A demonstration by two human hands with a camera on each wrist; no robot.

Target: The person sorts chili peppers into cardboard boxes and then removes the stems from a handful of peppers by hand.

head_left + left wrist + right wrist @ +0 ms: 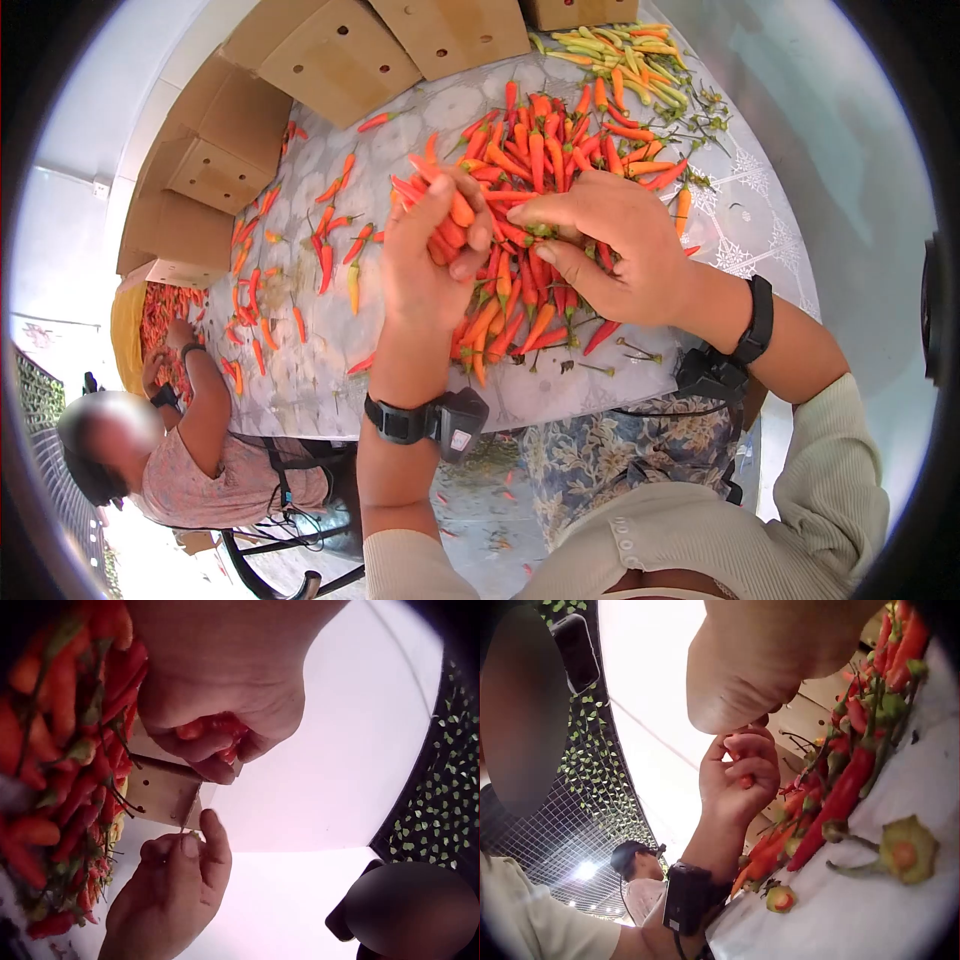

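Observation:
Several red chili peppers (460, 208) are gripped in my left hand (415, 275), their tips poking out past the fingers. My right hand (630, 245) is just to its right, and its thumb and index finger pinch a small green chili stem (193, 835). Both hands are over a large heap of red and orange chilies (537, 160) on the patterned tablecloth (325, 375). From the right wrist view, the left hand's fingers (751, 766) curl round the red chilies, while the right fingertips are mostly hidden behind the palm.
Loose green stems (640, 350) lie right of the heap. Yellow-green chilies (620, 55) are piled at the far right. Cardboard boxes (340, 65) line the back edge, with scattered chilies (327, 265) before them. Another person (230, 450) handles red chilies at the left end.

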